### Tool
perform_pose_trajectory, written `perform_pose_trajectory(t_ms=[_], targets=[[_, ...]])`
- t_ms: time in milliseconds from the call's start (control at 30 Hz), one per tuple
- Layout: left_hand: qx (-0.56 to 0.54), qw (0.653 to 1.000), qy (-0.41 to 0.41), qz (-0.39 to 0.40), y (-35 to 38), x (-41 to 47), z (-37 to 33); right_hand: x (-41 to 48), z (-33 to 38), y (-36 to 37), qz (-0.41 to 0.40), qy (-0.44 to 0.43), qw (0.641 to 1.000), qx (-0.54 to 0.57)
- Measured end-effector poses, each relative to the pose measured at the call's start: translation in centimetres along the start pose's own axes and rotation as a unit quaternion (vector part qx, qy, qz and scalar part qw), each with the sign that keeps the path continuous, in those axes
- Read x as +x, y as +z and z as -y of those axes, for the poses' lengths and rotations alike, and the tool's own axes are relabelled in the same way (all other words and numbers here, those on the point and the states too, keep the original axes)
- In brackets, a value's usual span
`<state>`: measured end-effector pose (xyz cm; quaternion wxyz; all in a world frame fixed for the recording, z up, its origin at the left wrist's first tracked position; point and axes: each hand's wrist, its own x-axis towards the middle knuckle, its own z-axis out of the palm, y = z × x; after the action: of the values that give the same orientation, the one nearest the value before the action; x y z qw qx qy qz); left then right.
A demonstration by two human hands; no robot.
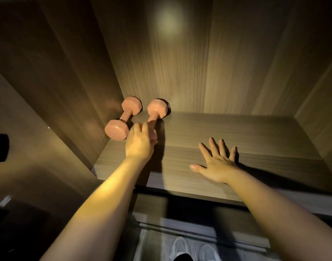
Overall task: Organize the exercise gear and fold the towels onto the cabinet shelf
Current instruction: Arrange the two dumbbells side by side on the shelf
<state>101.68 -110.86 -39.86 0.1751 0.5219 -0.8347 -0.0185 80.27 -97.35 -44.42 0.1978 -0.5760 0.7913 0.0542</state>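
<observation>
Two dumbbells lie in the far left corner of the shelf (236, 132), side by side and apart, with their long axes running near-left to far-right. The left dumbbell (123, 119) sits just beside the side panel. The left hand (140, 142) is curled round the near end of the right dumbbell (157, 110), in line with its axis. The right hand (217, 166) lies flat on the shelf, fingers spread, well to the right. Judgement: any final seating falls to the left hand, pushing along that axis.

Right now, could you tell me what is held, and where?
The right dumbbell, gripped at its near end by the left hand; right hand lies flat on the shelf, empty.
</observation>
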Motion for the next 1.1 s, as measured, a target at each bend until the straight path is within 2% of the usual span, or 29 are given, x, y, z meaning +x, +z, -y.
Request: perform_pose_trajectory(t_ms=[133,267,500,1100], targets=[[0.078,0.997,0.006,0.003,-0.1,1.2,1.8,0.0,0.0,0.0,-0.004,-0.001,1.000,-0.002],[0.109,0.994,0.011,0.005,0.2,1.8,2.8,0.0,-0.1,0.2,-0.010,-0.009,1.000,-0.003],[0.074,0.997,0.005,0.021,0.3,2.2,3.3,0.0,-0.2,0.4,-0.020,-0.010,1.000,-0.005],[0.103,0.993,0.000,0.060,0.4,2.7,3.3,0.1,-0.2,0.6,-0.035,-0.016,0.999,-0.014]])
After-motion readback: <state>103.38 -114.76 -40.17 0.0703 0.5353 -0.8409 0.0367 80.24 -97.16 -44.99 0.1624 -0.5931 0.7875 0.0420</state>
